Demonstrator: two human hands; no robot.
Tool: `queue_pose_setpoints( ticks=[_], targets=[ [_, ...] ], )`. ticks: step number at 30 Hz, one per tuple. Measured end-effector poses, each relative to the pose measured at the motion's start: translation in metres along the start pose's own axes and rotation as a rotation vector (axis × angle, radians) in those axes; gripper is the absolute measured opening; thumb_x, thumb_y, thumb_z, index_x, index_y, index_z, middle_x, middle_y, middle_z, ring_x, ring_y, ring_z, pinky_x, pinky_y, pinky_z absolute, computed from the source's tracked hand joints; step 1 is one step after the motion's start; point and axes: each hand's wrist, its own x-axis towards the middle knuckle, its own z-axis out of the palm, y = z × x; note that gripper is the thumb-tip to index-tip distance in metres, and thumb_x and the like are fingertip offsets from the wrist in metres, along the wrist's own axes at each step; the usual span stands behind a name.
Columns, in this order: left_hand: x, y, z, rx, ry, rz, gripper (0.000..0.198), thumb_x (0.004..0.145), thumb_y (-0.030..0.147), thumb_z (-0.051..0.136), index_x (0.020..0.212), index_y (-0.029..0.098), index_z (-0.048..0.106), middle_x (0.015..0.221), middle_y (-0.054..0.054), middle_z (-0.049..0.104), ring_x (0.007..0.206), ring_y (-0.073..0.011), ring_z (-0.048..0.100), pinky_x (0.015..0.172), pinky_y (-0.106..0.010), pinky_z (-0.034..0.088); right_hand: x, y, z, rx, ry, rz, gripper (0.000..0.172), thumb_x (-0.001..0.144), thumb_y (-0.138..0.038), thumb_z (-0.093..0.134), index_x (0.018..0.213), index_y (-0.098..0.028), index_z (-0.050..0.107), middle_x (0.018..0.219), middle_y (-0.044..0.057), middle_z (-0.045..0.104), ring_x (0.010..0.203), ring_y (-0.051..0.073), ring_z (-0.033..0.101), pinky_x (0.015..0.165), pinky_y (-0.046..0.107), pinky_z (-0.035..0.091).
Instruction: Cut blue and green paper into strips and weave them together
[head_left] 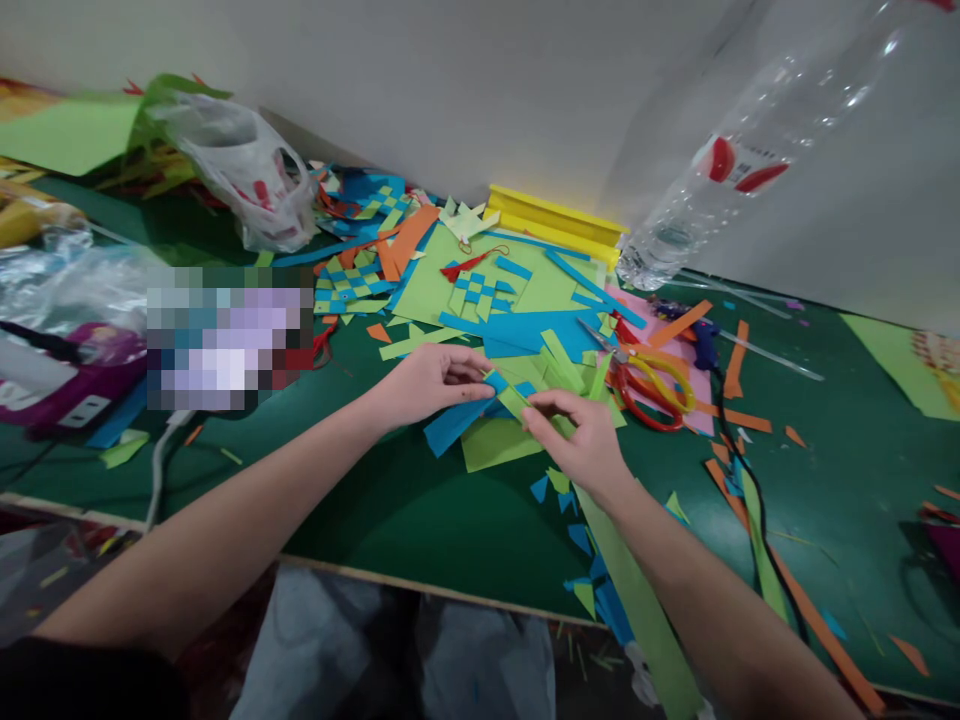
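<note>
Between my two hands is a small weave of green and blue paper strips (514,398), held over the green table. My left hand (431,382) pinches its left end between thumb and fingers. The thumb and forefinger of my right hand (576,428) grip its right side. Blue paper (459,424) angles down beneath the weave, and a light green sheet (499,447) lies below it. Beyond my hands, a finished-looking woven paper fish (480,292) with a red tassel (474,262) rests on a green sheet. Scissors with red and yellow handles (652,388) lie right of my right hand.
A clear plastic bottle (694,200) stands tilted-looking at the back right, beside a yellow folded strip (555,225). A glue gun (701,335) trails a black cord. Left are a blurred-out device (229,345), a power strip (112,375) and a plastic bag (240,170). Paper scraps (577,535) litter the table.
</note>
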Motion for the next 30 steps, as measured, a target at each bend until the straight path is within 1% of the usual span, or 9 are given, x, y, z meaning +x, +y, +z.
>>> queue_pose_setpoints(
  ticks=[3,5,9,12,17,21,25,27,30],
  targets=[
    [0.000,-0.001,0.001,0.016,-0.009,0.025,0.039,0.072,0.039,0.078,0.101,0.014,0.070,0.091,-0.009,0.076,0.084,-0.0205,0.072,0.082,-0.033,0.058,0.000,0.001,0.001,0.036,0.022,0.013,0.021,0.082,-0.038,0.067,0.091,-0.020,0.072,0.080,0.005,0.074,0.070,0.017,0.066,0.066,0.030,0.055],
    [0.000,-0.002,0.003,0.030,-0.040,0.052,0.037,0.072,0.037,0.077,0.100,0.014,0.070,0.090,-0.009,0.076,0.083,-0.0204,0.073,0.080,-0.033,0.058,-0.001,0.000,0.002,0.037,0.016,0.031,0.023,0.081,-0.039,0.068,0.092,-0.020,0.073,0.082,0.005,0.075,0.070,0.017,0.067,0.066,0.031,0.056],
    [-0.001,0.001,0.007,0.076,-0.124,0.071,0.037,0.074,0.038,0.075,0.101,0.013,0.070,0.087,-0.009,0.076,0.080,-0.0207,0.072,0.073,-0.030,0.058,-0.003,-0.001,0.004,0.015,-0.030,0.049,0.019,0.083,-0.038,0.066,0.087,-0.021,0.074,0.079,0.004,0.076,0.066,0.017,0.067,0.061,0.029,0.054],
    [-0.003,0.003,0.008,0.117,-0.144,0.072,0.035,0.078,0.040,0.072,0.100,0.014,0.071,0.085,-0.008,0.076,0.079,-0.0196,0.072,0.069,-0.026,0.055,-0.004,-0.002,0.005,0.001,-0.052,0.035,0.017,0.085,-0.034,0.064,0.081,-0.021,0.073,0.076,0.002,0.075,0.063,0.015,0.065,0.059,0.027,0.051],
    [-0.004,0.005,0.009,0.211,-0.190,0.125,0.030,0.081,0.037,0.069,0.101,0.014,0.071,0.067,-0.001,0.071,0.061,-0.0129,0.065,0.055,-0.019,0.046,-0.005,-0.004,0.005,0.047,-0.095,0.030,0.016,0.086,-0.029,0.063,0.075,-0.020,0.070,0.069,0.000,0.072,0.060,0.012,0.062,0.058,0.024,0.049],
    [-0.005,0.005,0.011,0.212,-0.217,0.147,0.027,0.083,0.035,0.067,0.097,0.012,0.068,0.067,-0.001,0.068,0.059,-0.0110,0.061,0.056,-0.019,0.045,-0.004,-0.005,0.005,0.082,-0.117,0.001,0.017,0.085,-0.027,0.062,0.072,-0.019,0.068,0.066,0.000,0.070,0.058,0.012,0.060,0.057,0.023,0.048],
    [-0.005,0.005,0.013,0.168,-0.218,0.155,0.025,0.081,0.035,0.069,0.090,0.012,0.066,0.074,-0.003,0.069,0.065,-0.0119,0.063,0.060,-0.020,0.047,-0.004,-0.004,0.005,0.086,-0.106,-0.020,0.012,0.085,-0.026,0.062,0.077,-0.019,0.069,0.069,0.001,0.070,0.059,0.012,0.060,0.057,0.023,0.048],
    [-0.005,0.005,0.013,0.150,-0.228,0.153,0.026,0.082,0.035,0.068,0.095,0.013,0.066,0.077,-0.003,0.071,0.068,-0.0126,0.065,0.061,-0.020,0.048,-0.004,-0.003,0.005,0.089,-0.107,-0.016,0.011,0.084,-0.025,0.062,0.078,-0.019,0.069,0.070,0.001,0.070,0.060,0.012,0.060,0.057,0.023,0.048],
    [-0.006,0.004,0.013,0.140,-0.275,0.143,0.030,0.085,0.034,0.066,0.108,0.015,0.065,0.077,-0.003,0.073,0.066,-0.0125,0.066,0.058,-0.019,0.045,-0.004,-0.003,0.005,0.090,-0.123,-0.009,0.012,0.084,-0.026,0.062,0.076,-0.019,0.068,0.069,0.001,0.069,0.060,0.012,0.059,0.058,0.024,0.048]
  ],
)
